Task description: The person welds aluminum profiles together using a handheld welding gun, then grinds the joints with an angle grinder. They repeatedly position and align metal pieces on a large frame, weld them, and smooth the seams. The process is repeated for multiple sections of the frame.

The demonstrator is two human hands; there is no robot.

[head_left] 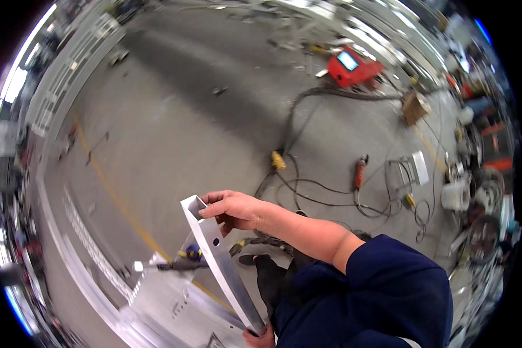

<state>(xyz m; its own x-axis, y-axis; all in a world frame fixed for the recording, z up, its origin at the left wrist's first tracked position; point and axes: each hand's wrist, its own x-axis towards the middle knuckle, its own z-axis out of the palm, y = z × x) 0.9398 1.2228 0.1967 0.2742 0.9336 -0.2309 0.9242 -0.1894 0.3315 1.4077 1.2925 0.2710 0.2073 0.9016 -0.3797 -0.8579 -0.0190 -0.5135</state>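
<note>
A long, silvery hollow metal tube (219, 255) with a dark round hole near its upper end slants across the lower middle of the head view. My right hand (232, 207) grips its open upper end, with fingers hooked over the rim. At the lower end, my left hand (262, 338) is closed around the tube, partly cut off by the picture's edge. Beside the tube lies a shiny metal sheet or bench top (180, 310). A dark, cabled tool (182, 265) with a pale tip sits just above that surface, partly hidden behind the tube.
On the floor to the right lie an orange-red power tool (360, 173), a yellow connector (278, 160) and looping dark cables. Farther off stand a red machine with a lit screen (354, 66) and a cardboard box (415, 108). A white bucket (455, 196) stands far right; metal frames (69, 75) line the left.
</note>
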